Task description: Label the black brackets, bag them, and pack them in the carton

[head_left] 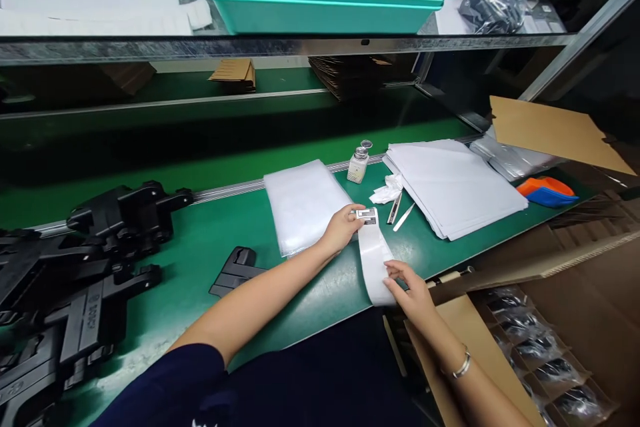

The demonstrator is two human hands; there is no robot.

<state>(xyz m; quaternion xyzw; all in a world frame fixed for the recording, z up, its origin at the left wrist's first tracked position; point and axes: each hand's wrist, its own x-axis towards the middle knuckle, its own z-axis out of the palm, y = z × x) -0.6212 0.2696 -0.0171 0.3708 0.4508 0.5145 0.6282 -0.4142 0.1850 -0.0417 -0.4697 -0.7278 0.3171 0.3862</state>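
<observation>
A white label strip [373, 263] hangs curved over the front part of the green table, with a black-and-white printed label [367, 214] at its far end. My left hand [343, 230] pinches that far end by its left edge, thumb and finger close to the print. Lower down, my right hand [407, 285] grips the strip's right edge between thumb and fingers. Beyond my left hand lies a stack of clear plastic bags [305, 203]. A black plastic part [236, 270] rests left of my left forearm, which partly covers it.
Several black plastic assemblies [90, 307] crowd the left side. Behind my hands are a small pump bottle [358, 165], crumpled tissue [387, 189], a knife [395, 208], tweezers [404, 217] and white sheets [460, 187]. A shelf carries a turquoise bin [325, 10]. Cartons [565, 280] stand right.
</observation>
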